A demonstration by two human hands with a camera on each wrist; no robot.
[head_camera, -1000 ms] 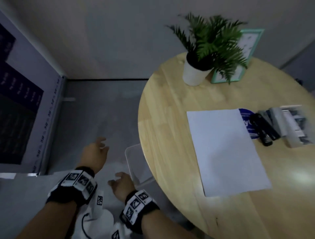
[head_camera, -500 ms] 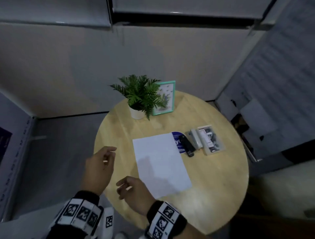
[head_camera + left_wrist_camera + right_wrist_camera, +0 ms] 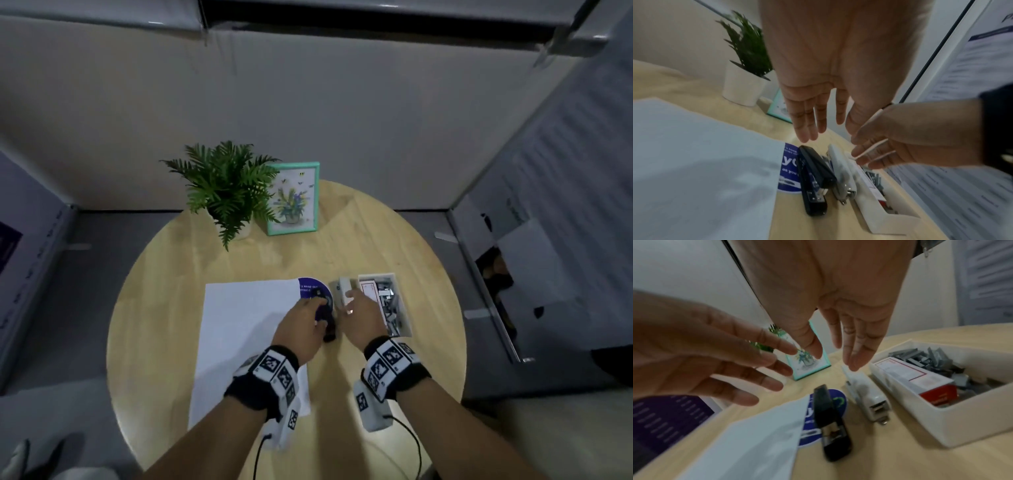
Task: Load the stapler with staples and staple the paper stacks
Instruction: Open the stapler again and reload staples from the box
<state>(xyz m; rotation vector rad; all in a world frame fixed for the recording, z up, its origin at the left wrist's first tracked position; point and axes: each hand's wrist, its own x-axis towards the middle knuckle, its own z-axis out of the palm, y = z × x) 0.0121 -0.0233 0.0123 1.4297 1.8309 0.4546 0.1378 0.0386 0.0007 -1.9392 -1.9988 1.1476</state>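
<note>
Left hand (image 3: 813,78): fingers spread, above the black stapler (image 3: 813,180).
Right hand (image 3: 840,305): fingers straight, empty, over the white stapler (image 3: 867,394).
Staples (image 3: 941,363): loose in tray (image 3: 941,423).

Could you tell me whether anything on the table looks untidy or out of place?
Loose staple strips lie jumbled at all angles in the white tray, beside the neat staple box. The paper also covers part of the blue sticker.

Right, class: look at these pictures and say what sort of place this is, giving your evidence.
Probably a small office or meeting corner, though it could be staged. A round wooden table holds white paper, a black stapler, a white stapler and a tray of staples; printed notices hang on the wall.
</note>
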